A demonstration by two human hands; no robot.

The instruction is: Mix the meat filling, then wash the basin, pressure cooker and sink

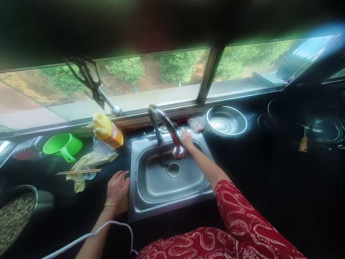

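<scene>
right hand (186, 138) on the rear rim of the sink (151, 201), just behind the faucet (165, 126) spout, grip indiscernible; left hand (118, 190) flat, released, touching the sink's left edge.

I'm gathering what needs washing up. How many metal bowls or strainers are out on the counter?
2. A metal strainer bowl sits right of the sink, by the window. A metal pot holding grains stands at the far left edge, partly cut off. The dark right side may hide more.
</scene>
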